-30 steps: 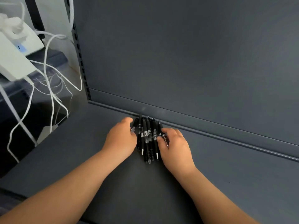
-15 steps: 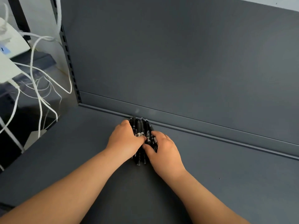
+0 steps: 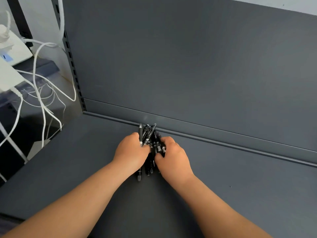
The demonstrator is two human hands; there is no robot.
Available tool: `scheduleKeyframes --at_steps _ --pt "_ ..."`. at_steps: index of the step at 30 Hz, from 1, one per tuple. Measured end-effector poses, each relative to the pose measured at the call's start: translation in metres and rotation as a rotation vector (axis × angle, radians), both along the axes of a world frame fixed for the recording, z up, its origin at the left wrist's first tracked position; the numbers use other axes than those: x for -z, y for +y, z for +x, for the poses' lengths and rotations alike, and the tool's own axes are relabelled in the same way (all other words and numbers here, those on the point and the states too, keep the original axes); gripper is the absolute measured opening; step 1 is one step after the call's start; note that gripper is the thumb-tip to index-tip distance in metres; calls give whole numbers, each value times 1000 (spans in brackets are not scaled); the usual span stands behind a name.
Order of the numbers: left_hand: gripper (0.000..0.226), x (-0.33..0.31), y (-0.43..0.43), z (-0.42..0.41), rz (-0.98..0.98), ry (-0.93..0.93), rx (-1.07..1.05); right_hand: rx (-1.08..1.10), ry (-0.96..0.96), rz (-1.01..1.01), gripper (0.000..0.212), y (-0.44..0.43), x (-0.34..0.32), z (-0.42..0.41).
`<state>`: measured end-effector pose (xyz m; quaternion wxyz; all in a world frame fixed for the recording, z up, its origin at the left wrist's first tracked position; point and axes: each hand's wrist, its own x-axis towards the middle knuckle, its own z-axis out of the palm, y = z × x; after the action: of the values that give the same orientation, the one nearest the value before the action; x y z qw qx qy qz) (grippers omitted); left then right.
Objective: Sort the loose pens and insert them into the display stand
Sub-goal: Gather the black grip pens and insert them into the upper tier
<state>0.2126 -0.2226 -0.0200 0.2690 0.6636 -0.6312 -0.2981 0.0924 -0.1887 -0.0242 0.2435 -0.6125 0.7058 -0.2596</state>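
Several black pens (image 3: 149,136) with silver bands lie bunched on the dark grey shelf (image 3: 240,194), their far ends close to the back rail. My left hand (image 3: 130,152) grips the bundle from the left, fingers curled around it. My right hand (image 3: 173,156) grips it from the right, thumb and fingers pressed into the pens. The pen tips stick out toward me between my wrists. No display stand is in view.
A grey back panel (image 3: 188,57) rises behind the shelf, with a slotted upright (image 3: 72,66) at its left edge. Left of the shelf, white cables (image 3: 41,93) hang from white devices (image 3: 12,48).
The pens lay spread side by side between my hands. Both hands closed inward and squeezed them into one tight bundle.
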Motion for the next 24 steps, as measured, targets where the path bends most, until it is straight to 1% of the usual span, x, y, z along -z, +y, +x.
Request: scheduleKeyframes --at_steps 2,6,8,10,14,20,24 --pt "16 1 1 0 -18 3 9 12 -67 16 43 1 -1 -2" --pt "27 -2 3 -1 0 185 -34 64 -219 24 50 0 -3 -9" --pt "22 -4 4 1 29 284 -45 93 -295 33 52 0 -4 -15" --pt "8 -7 5 1 52 380 -55 125 -374 36 52 2 -6 -21" --pt "12 -15 8 -7 86 562 -53 198 -530 -4 46 9 -16 -36" --pt "5 -32 27 -47 77 654 32 233 -670 -78 42 38 -40 -65" --pt "12 -42 54 -87 54 657 116 249 -683 -128 40 73 -54 -99"
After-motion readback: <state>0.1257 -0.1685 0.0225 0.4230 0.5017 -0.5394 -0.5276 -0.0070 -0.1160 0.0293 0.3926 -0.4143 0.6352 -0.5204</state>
